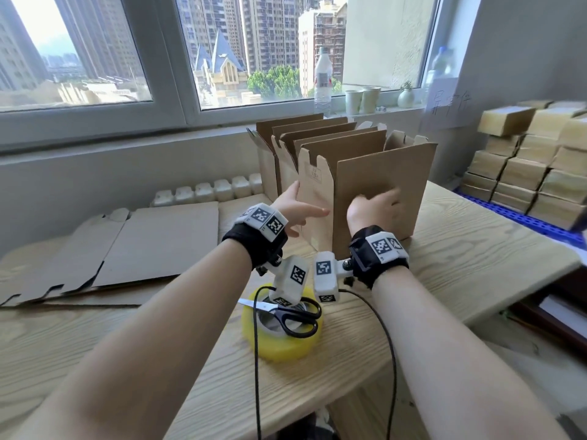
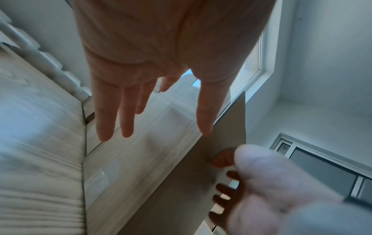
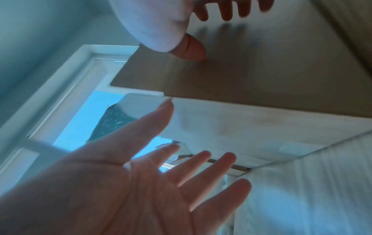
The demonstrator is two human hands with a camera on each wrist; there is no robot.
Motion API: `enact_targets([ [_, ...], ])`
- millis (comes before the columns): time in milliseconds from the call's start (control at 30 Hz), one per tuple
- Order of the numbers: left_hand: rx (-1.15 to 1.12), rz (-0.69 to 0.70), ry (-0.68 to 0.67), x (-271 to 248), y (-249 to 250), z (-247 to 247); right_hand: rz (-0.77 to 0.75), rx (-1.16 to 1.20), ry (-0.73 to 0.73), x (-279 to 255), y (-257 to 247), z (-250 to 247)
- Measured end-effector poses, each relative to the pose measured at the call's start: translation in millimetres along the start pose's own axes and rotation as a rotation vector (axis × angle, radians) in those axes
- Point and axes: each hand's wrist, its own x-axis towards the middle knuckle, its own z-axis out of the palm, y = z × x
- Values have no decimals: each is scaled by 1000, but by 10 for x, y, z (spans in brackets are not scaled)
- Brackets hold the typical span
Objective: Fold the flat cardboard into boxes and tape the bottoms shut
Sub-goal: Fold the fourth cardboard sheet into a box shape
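Note:
A folded brown cardboard box (image 1: 381, 185) stands upright at the middle of the wooden table (image 1: 476, 249), its top flaps up. My left hand (image 1: 298, 204) lies with straight fingers along the box's left side face (image 2: 161, 167), and its thumb (image 2: 205, 120) reaches the corner edge. My right hand (image 1: 378, 208) is spread and blurred in front of the box's front face (image 3: 261, 71). I cannot tell whether the right hand (image 3: 171, 174) touches the box. Neither hand holds anything.
More folded boxes (image 1: 301, 138) stand in a row behind this one, towards the window. Flat cardboard sheets (image 1: 152, 246) lie on the left. Black-handled scissors (image 1: 292, 315) rest on a yellow tape roll (image 1: 279, 344) near me. Small packed boxes (image 1: 524, 166) are stacked on the right.

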Motion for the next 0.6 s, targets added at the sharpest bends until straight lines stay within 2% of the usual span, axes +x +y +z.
enact_targets([
  [167, -1, -5, 69, -248, -64, -464, -406, 111, 161, -478, -521, 112],
  [267, -11, -14, 160, -401, -217, -885, -578, 226, 170, -912, -892, 300],
  [367, -63, -56, 274, -541, -470, -1351, -569, 228, -43, -1307, -1133, 568],
  [467, -131, -138, 378, -653, -818, -1811, -527, 145, -287, -1560, -1152, 929],
  [600, -205, -273, 486, -752, -1343, -2306, -331, 108, -501, -1798, -1053, 1446],
])
